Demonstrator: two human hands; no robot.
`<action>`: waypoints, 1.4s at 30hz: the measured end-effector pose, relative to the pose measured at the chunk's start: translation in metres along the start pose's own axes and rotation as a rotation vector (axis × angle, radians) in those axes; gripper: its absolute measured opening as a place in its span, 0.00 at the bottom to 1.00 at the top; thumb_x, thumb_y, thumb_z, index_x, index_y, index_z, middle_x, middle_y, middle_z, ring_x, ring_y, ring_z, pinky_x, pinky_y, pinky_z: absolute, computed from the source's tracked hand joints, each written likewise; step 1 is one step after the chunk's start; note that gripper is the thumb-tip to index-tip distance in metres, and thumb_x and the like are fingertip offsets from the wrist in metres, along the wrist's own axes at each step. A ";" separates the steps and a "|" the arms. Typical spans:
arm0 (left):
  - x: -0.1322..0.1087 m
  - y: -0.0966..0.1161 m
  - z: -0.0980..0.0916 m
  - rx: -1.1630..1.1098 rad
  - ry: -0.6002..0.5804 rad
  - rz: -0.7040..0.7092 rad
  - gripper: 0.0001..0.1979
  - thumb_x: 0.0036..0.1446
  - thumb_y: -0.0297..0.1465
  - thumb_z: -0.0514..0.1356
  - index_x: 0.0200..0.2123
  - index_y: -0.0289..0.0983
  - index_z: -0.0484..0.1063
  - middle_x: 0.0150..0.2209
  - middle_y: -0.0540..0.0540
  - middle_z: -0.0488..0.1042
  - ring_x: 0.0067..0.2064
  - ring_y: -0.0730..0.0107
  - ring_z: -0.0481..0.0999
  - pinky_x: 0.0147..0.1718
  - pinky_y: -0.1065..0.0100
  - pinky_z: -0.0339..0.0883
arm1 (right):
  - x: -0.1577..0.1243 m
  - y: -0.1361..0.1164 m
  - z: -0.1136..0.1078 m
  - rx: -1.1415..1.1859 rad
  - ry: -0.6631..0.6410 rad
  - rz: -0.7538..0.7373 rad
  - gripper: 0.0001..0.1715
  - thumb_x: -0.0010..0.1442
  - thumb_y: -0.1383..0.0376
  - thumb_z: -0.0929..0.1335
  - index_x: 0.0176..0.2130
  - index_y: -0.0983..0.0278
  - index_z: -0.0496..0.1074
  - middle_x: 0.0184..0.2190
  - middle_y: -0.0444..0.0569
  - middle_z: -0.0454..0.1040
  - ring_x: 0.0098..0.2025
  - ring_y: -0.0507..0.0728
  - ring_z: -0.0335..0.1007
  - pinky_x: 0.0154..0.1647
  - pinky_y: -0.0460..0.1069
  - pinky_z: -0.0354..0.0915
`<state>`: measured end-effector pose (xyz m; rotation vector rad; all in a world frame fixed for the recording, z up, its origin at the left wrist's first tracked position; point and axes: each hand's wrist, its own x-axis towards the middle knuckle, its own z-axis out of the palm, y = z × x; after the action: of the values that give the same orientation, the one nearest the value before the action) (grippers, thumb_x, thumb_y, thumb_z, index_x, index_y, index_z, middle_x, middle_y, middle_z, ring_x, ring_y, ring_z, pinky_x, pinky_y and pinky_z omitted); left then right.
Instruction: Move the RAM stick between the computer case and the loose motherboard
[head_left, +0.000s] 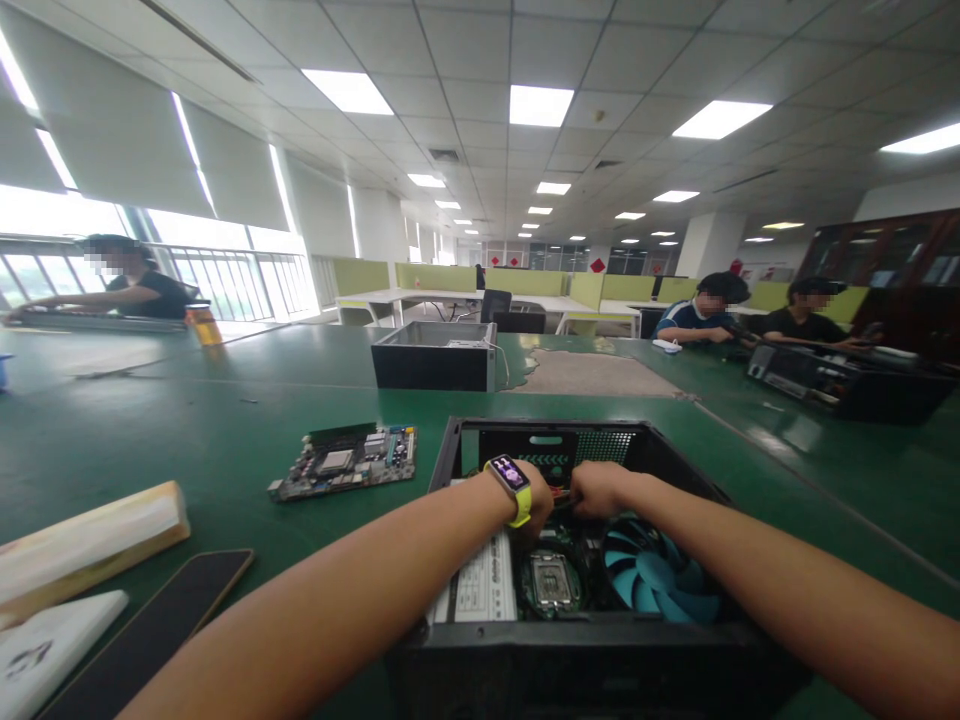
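Observation:
An open black computer case lies before me, with both my hands reaching down inside it. My left hand, below a yellow-green watch band, is bent over the inner left part; its fingers are hidden. Close beside it, my right hand is closed with curled fingers, and what they pinch is hidden. Thin red wires show between the two hands. Below them is a motherboard's CPU socket. A teal fan sits to its right, and a labelled power supply to its left.
A loose motherboard lies left of the case on the green table. Nearer are a phone, a white box and a long pale block. Another case stands ahead. People work at the far left and right.

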<state>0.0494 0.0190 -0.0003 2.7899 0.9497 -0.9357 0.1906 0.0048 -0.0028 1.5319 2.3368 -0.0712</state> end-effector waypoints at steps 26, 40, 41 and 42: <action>-0.004 0.002 -0.001 0.064 -0.171 0.047 0.15 0.31 0.30 0.70 0.28 0.33 0.78 0.30 0.43 0.78 0.32 0.61 0.75 0.33 0.67 0.68 | -0.002 -0.011 0.000 -0.183 0.044 -0.028 0.19 0.45 0.60 0.68 0.37 0.64 0.77 0.37 0.59 0.77 0.40 0.65 0.73 0.37 0.53 0.66; -0.013 0.007 -0.006 0.086 -0.158 0.069 0.22 0.34 0.33 0.69 0.37 0.29 0.78 0.37 0.39 0.79 0.34 0.60 0.76 0.34 0.66 0.69 | -0.004 -0.007 -0.002 -0.193 0.038 -0.024 0.20 0.43 0.58 0.68 0.36 0.63 0.78 0.36 0.58 0.77 0.39 0.65 0.74 0.34 0.52 0.66; -0.013 0.007 -0.006 0.079 -0.155 0.071 0.22 0.34 0.33 0.69 0.37 0.30 0.78 0.36 0.40 0.79 0.34 0.59 0.76 0.35 0.65 0.69 | -0.004 -0.007 -0.002 -0.193 0.038 -0.024 0.20 0.43 0.57 0.68 0.36 0.63 0.78 0.36 0.58 0.77 0.39 0.65 0.74 0.34 0.52 0.66; -0.012 0.006 -0.006 0.066 -0.151 0.069 0.21 0.34 0.33 0.69 0.36 0.31 0.78 0.34 0.41 0.79 0.34 0.59 0.76 0.35 0.65 0.69 | -0.004 -0.007 -0.002 -0.192 0.038 -0.023 0.20 0.43 0.57 0.68 0.36 0.63 0.78 0.36 0.58 0.77 0.39 0.65 0.74 0.34 0.52 0.66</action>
<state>0.0484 0.0086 0.0101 2.7368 0.8106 -1.1683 0.1853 -0.0009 -0.0005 1.4254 2.3147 0.1735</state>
